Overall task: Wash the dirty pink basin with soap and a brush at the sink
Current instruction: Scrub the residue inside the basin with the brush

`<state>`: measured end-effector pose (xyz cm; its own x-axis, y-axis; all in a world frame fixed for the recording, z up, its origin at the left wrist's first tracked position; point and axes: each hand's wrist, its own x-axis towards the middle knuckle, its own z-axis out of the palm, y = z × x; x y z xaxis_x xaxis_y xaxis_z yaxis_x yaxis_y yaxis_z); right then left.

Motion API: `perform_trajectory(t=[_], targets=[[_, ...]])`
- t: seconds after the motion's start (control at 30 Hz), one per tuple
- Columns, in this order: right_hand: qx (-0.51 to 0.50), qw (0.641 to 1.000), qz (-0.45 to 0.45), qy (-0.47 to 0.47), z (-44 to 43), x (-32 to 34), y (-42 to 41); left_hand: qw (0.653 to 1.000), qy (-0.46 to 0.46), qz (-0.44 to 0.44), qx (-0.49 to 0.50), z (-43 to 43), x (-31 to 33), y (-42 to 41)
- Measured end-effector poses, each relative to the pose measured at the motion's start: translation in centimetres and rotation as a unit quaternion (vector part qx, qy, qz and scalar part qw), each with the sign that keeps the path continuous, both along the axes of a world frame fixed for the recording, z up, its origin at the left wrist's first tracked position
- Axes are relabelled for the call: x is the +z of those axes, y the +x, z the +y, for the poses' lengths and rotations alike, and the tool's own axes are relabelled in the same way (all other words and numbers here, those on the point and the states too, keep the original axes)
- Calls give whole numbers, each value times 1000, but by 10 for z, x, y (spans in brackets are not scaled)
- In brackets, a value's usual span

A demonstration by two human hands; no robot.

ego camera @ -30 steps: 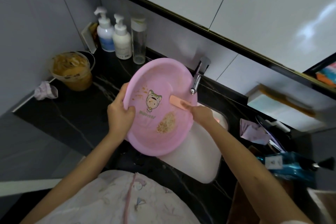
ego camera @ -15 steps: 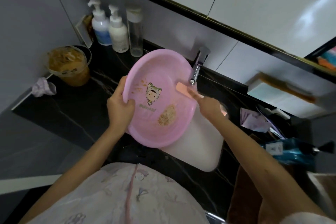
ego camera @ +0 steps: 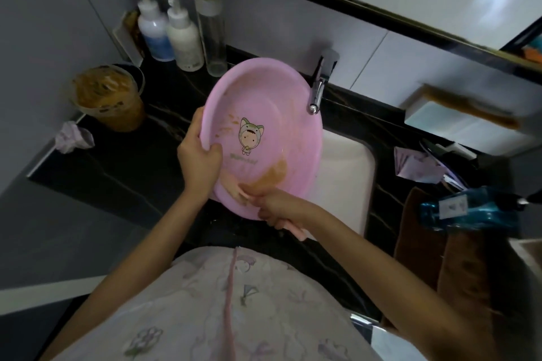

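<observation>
The pink basin [ego camera: 272,102] is tilted up on edge over the white sink [ego camera: 343,173], its inside facing me. It has a cartoon figure at its centre, brown specks at upper left and a brown smear near the bottom. My left hand [ego camera: 199,161] grips the basin's left rim, thumb inside. My right hand [ego camera: 278,206] grips a pink brush [ego camera: 237,189] at the basin's lower rim; the brush head lies on the inner wall beside the smear, and the handle end sticks out behind my fist.
A chrome faucet [ego camera: 321,82] stands behind the basin. Two pump bottles [ego camera: 167,29] and a clear bottle [ego camera: 212,35] line the back left wall. A dirty brown-smeared cup [ego camera: 108,97] and crumpled tissue [ego camera: 73,138] sit on the left of the black counter. A blue bottle [ego camera: 466,211] lies at right.
My right hand swept the brush from the basin's upper right, near the faucet, down to its lower rim. The brown patch is now smeared. The left hand kept its grip.
</observation>
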<state>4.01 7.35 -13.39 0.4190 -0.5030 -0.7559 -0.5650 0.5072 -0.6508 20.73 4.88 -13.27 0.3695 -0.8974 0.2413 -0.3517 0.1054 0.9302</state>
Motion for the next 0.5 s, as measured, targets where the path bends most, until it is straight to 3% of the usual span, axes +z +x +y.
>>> perform_trajectory(t=[0.07,0.13,0.23,0.37,0.4,0.5], targets=[[-69,994,-66,51,0,3,15,1000,7,7,0,0,-3,3],[-77,993,-71,52,7,3,20,1000,10,13,0,0,-5,6],[-7,999,45,-20,17,2,-5,1000,14,19,6,0,-7,11],[63,963,246,-95,0,-4,-53,999,1,19,-28,-2,-1,7],[53,964,248,-81,0,-1,-51,999,-5,20,-29,-2,0,4],[7,992,124,-12,9,12,-13,999,-14,32,-25,1,1,-1]])
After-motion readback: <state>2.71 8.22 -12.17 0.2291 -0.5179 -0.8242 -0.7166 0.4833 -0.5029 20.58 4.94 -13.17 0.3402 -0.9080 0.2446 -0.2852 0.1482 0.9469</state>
